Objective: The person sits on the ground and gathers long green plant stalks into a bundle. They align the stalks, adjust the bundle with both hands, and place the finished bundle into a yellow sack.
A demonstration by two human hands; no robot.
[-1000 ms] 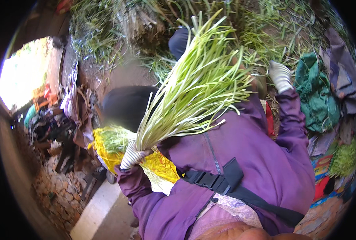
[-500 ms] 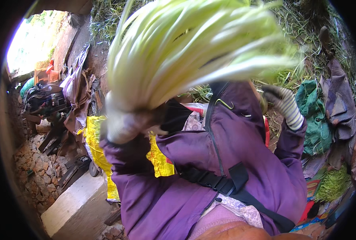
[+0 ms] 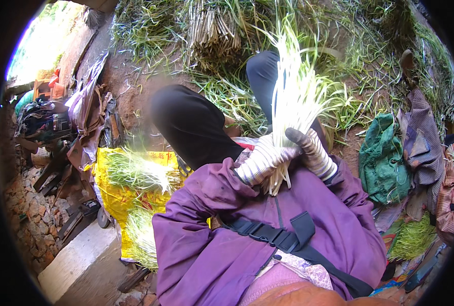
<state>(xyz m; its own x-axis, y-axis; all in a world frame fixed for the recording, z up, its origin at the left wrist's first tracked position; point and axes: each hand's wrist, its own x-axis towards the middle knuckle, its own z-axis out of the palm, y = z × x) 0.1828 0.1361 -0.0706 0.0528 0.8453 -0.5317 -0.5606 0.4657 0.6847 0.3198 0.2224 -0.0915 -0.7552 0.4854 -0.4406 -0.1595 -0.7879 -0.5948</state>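
Observation:
A bunch of long, pale green-white leafy stalks [image 3: 293, 102] stands nearly upright in front of my chest, its cut ends pointing down. My left hand [image 3: 268, 159], in a striped white glove, is wrapped round the lower part. From the other side my right hand [image 3: 313, 150], in a similar glove with a dark thumb, closes on the same bunch. Some stalk ends poke out below the gloves. Left of my lap, a loose bundle of similar stalks [image 3: 138, 172] lies on a yellow plastic sack [image 3: 112, 191], with another below it.
My bent knees [image 3: 189, 122] rise ahead. Beyond them, a large tied bundle of stalks [image 3: 214, 33] lies among scattered green leaves. A green sack [image 3: 385, 158] and grey cloth [image 3: 424, 137] are at right. More greens [image 3: 414, 238] lie lower right; a concrete block [image 3: 79, 262] sits lower left.
The bunch, blurred and fanned out high before my left hand, has come down and right to my chest. My right hand has moved in from the right and taken hold of it.

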